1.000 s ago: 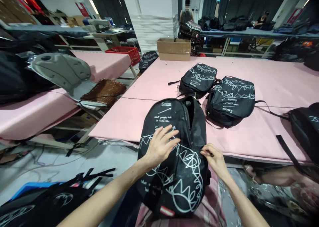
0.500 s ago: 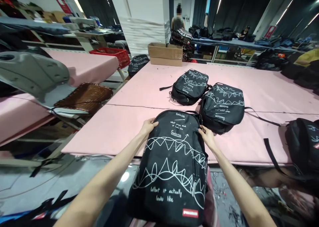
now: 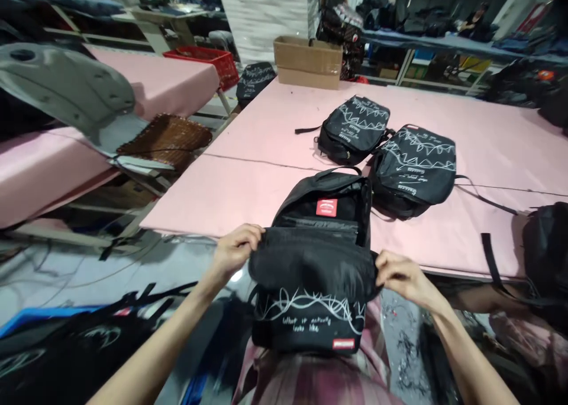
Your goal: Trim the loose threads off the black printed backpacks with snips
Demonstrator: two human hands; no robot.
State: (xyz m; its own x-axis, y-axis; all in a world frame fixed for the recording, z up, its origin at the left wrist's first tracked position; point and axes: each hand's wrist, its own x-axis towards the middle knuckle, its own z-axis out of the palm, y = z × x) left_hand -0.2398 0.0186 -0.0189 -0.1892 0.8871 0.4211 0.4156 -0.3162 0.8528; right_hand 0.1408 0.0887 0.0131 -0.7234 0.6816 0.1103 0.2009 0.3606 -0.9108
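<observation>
A black backpack [image 3: 310,310] with white lettering and scribbled lines leans between my lap and the table's front edge. Its front panel is folded down toward me, so the inside shows, with a red label [image 3: 327,207] on the back lining. My left hand [image 3: 237,248] pinches the left edge of the folded panel. On the opposite edge, my right hand [image 3: 402,275] grips the same panel with closed fingers. The upper lettering is hidden by the fold. Beyond it, two similar backpacks, a left one [image 3: 355,129] and a right one [image 3: 412,168], lie on the table.
The pink-covered table [image 3: 239,186] stretches ahead. A cardboard box [image 3: 307,63] stands at its far edge. Another dark backpack [image 3: 548,263] sits at the right. To the left are a grey chair [image 3: 71,91] with a woven seat pad, a red crate [image 3: 226,67] and a blue bin [image 3: 39,316] holding black bags.
The front panel of the backpack has been opened and folded down toward me, uncovering the inside. Both hands have moved lower and farther apart with it. My view has tilted down.
</observation>
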